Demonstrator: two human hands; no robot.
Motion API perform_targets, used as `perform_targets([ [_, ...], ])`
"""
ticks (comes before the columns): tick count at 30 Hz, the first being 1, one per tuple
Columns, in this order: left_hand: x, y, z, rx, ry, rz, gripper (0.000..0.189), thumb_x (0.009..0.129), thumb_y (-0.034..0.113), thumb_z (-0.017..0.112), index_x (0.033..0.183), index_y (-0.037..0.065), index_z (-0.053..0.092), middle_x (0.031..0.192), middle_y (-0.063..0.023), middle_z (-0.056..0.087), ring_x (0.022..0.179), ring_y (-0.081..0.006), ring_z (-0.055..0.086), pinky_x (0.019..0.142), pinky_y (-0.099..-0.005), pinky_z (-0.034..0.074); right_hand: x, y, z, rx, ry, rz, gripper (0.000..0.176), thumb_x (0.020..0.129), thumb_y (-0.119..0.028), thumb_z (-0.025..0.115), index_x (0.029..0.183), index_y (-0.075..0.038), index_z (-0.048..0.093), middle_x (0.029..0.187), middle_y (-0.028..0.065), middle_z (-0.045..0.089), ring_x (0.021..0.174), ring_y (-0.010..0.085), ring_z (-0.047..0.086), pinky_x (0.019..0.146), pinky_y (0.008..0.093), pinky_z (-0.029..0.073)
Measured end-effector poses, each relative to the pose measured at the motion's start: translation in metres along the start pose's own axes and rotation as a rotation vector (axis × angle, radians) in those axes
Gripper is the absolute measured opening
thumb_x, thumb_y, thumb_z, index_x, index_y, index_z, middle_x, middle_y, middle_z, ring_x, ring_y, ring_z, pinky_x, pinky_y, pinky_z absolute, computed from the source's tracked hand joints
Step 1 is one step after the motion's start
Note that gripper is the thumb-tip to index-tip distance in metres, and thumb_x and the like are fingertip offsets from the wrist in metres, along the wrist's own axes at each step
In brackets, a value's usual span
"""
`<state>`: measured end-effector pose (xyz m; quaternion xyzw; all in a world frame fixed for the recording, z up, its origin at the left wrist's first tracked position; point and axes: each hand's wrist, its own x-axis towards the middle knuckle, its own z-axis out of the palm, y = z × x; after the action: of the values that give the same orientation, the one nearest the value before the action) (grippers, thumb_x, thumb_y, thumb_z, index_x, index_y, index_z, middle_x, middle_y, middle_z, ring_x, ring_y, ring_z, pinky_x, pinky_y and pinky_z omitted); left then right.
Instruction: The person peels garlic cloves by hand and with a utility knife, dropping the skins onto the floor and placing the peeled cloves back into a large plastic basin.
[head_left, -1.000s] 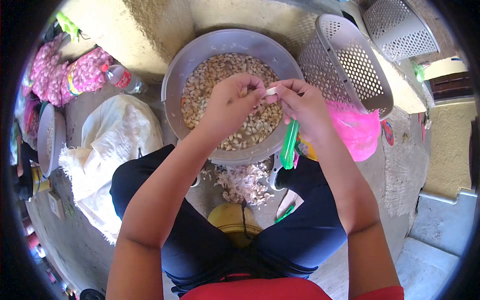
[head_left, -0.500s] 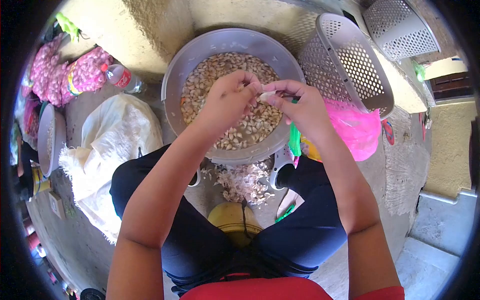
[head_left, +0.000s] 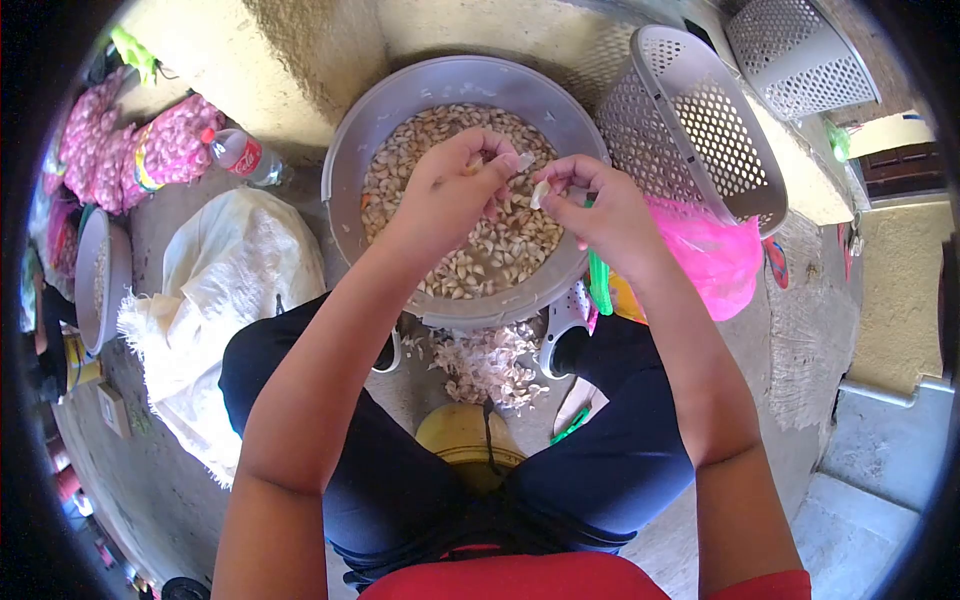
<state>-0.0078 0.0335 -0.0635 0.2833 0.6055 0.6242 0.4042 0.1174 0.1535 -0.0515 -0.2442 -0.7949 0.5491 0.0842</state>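
Above a large grey basin (head_left: 345,120), my left hand (head_left: 465,180) pinches a thin, pale piece of garlic skin (head_left: 525,161) between thumb and fingertips. Just to its right, my right hand (head_left: 598,205) is closed on a whitish garlic clove (head_left: 540,194), held at the fingertips. A small gap separates the two hands. Many garlic cloves (head_left: 480,270) lie in water in the basin under them. Some of my right hand's fingers are hidden behind its thumb and palm.
Peeled skins (head_left: 490,370) lie on the floor between my feet, beyond a yellow container (head_left: 465,435). Right are a grey perforated basket (head_left: 650,130) and a pink plastic bag (head_left: 715,260). Left are a white sack (head_left: 235,260), a cola bottle (head_left: 240,155) and net bags of garlic (head_left: 180,140).
My hands have moved apart from where they met over the basin. The skin has come away in my left hand, while the clove stays in my right and is turned more upright.
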Motion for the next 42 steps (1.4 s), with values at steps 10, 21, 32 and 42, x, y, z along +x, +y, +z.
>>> perform_targets([
  [10,-0.001,0.004,-0.006,-0.075,-0.002,-0.015,0.014,0.081,0.017,0.056,0.086,0.004,0.054,0.063,0.0008,0.050,0.055,-0.0065,0.046,0.052,-0.0196,0.037,0.014,0.002,-0.076,0.003,0.363,0.115,0.030,0.073,-0.018,0.061,0.096,0.000,0.059,0.071,0.0027,0.059,0.047,0.0112,0.052,0.046,0.0195,0.042],
  [21,0.001,-0.006,-0.005,-0.286,-0.139,-0.132,0.011,0.082,0.017,0.056,0.086,0.007,0.054,0.071,0.0027,0.052,0.062,-0.0050,0.048,0.054,-0.0189,0.038,0.005,-0.011,-0.039,-0.127,0.179,-0.166,0.029,0.074,-0.021,0.064,0.101,-0.010,0.061,0.087,0.0027,0.062,0.077,0.0121,0.057,0.067,0.0264,0.045],
  [32,-0.002,-0.005,-0.007,-0.414,-0.276,-0.292,0.023,0.084,0.017,0.045,0.101,0.003,0.052,0.089,-0.0049,0.057,0.079,-0.0114,0.055,0.074,-0.0252,0.046,0.005,-0.001,0.005,-0.081,0.102,-0.170,0.019,0.072,-0.011,0.064,0.089,-0.004,0.063,0.075,0.0062,0.063,0.064,0.0094,0.056,0.059,0.0233,0.045],
  [42,0.001,-0.004,-0.011,-0.782,-0.188,-0.215,0.032,0.083,0.014,0.042,0.109,-0.005,0.047,0.096,-0.0124,0.055,0.089,-0.0186,0.055,0.079,-0.0293,0.047,0.001,-0.013,-0.003,0.144,0.006,0.210,0.027,0.073,-0.024,0.066,0.082,0.001,0.063,0.064,0.0027,0.059,0.048,0.0071,0.047,0.045,0.0206,0.039],
])
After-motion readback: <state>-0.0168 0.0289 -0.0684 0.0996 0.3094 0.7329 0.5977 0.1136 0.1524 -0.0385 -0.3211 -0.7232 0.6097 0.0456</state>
